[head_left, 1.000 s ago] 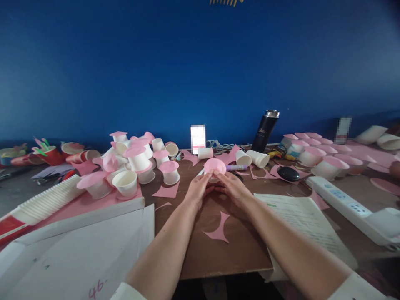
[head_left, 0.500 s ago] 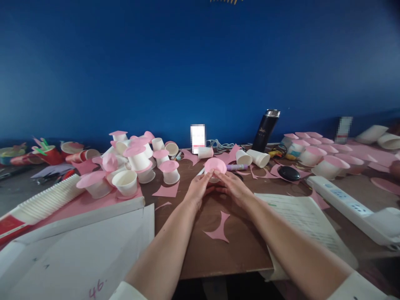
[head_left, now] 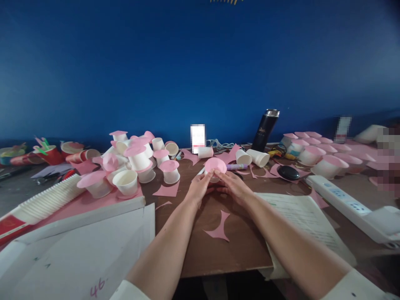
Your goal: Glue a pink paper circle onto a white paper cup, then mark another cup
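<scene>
Both my hands are closed around a white paper cup topped by a round pink paper disc, in the middle of the brown table. My left hand grips it from the left and my right hand from the right, with both thumbs pressed on the disc's near edge. Most of the cup is hidden behind my fingers. A purple pen lies just to the right of the disc. Nearer to me, between my forearms, is a curved pink paper scrap.
Several pink-topped cups crowd the left, near a stack of nested cups and a white box lid. On the right are a black flask, a mouse, a printed sheet, a power strip and more pink-topped cups.
A blurred patch now covers part of the far right edge, over the white cups there. My hands and the cup between them look the same.
</scene>
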Motion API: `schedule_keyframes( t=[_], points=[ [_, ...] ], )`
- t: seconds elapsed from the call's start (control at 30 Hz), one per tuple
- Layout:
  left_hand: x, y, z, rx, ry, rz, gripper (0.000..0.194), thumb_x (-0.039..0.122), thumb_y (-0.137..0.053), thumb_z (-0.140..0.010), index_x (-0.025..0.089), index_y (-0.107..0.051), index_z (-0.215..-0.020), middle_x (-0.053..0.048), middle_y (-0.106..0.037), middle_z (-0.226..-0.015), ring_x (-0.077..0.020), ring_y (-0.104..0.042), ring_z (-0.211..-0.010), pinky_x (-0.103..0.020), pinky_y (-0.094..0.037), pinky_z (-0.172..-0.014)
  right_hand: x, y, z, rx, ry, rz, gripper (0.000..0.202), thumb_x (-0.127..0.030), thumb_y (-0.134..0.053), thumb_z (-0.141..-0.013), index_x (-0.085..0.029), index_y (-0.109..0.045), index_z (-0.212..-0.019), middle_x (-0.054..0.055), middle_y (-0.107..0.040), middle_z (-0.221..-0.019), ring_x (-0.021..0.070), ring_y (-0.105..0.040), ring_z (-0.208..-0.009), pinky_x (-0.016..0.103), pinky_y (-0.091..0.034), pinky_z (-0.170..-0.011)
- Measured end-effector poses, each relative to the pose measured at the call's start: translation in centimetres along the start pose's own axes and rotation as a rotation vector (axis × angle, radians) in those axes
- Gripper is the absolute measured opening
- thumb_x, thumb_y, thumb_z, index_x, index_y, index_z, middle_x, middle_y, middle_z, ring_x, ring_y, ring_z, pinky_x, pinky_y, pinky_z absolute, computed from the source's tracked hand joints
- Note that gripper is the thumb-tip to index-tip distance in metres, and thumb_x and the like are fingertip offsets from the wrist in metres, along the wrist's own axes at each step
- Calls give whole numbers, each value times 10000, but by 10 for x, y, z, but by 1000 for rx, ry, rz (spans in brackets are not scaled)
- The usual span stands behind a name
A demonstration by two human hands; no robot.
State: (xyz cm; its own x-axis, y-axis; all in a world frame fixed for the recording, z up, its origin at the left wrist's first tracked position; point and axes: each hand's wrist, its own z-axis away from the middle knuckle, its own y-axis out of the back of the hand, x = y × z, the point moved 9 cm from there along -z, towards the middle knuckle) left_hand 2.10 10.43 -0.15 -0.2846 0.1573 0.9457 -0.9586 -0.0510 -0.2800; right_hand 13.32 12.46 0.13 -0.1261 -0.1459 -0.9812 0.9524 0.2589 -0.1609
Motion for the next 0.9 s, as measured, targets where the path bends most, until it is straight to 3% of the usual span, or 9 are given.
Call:
schedule_keyframes(
  t=[0.37, 0.9],
  points=[
    [2, 0, 1, 18, 3, -55, 462, 558, -688, -667, 158, -687, -899, -131, -691, -948, -257, -627, -901, -360, -514, -760, 3, 0, -2, -19, -3, 29, 363, -509, -643, -775, -215, -653, -987, 59, -701, -884, 163, -642, -739, 224, -510, -562],
    [2, 0, 0, 12, -9, -81, 494, 593, -628, -708, 151, -670, -925, -136, -668, -974, -232, -615, -896, -337, -508, -748, 0, 1, -1, 18, -2, 49, 372, -510, -665, -752, -226, -642, -991, 61, -674, -1043, 157, -635, -778, 227, -520, -590]
  ],
)
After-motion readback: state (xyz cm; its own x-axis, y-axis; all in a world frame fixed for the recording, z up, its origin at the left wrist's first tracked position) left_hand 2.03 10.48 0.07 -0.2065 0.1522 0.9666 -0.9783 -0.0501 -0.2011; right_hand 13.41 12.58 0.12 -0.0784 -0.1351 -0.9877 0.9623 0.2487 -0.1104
